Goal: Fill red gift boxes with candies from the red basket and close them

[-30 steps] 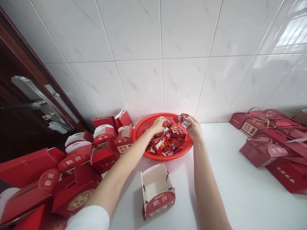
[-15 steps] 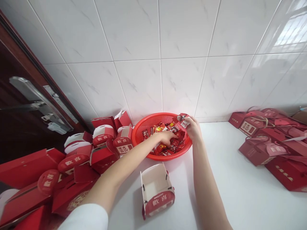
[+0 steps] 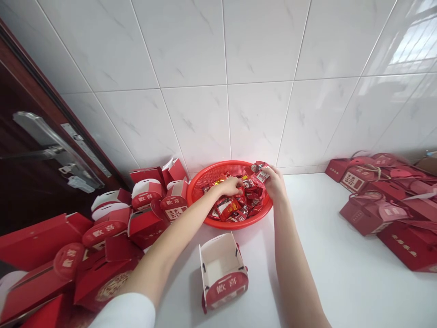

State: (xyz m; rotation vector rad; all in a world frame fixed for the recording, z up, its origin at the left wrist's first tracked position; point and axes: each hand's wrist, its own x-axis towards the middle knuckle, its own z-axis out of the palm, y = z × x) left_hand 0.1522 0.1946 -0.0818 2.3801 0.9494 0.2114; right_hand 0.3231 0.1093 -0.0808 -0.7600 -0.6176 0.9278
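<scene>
A red plastic basket (image 3: 201, 175) holds a heap of red wrapped candies (image 3: 228, 208). My left hand (image 3: 231, 186) reaches into it, fingers curled and pinched at a red wrapped candy among the others; the fingertips are partly hidden. At the basket's right rim my right hand (image 3: 274, 182) is closed on a few wrapped candies (image 3: 262, 173), which stick out between thumb and fingers. In front of the basket stands an open red box (image 3: 226, 291) with a pale inside, its top unfolded. Nothing shows inside that box.
Several red gift boxes (image 3: 109, 228) crowd the left side of the white table (image 3: 307, 218). More red boxes with ribbons (image 3: 385, 209) stand at the right. A tiled wall (image 3: 194, 123) rises behind, and a dark door with a metal handle (image 3: 51, 148) is at the left.
My left hand has shifted back and left within the basket, its fingers drawing together over the candies. My right hand stays at the rim with its candies. The open box has not moved.
</scene>
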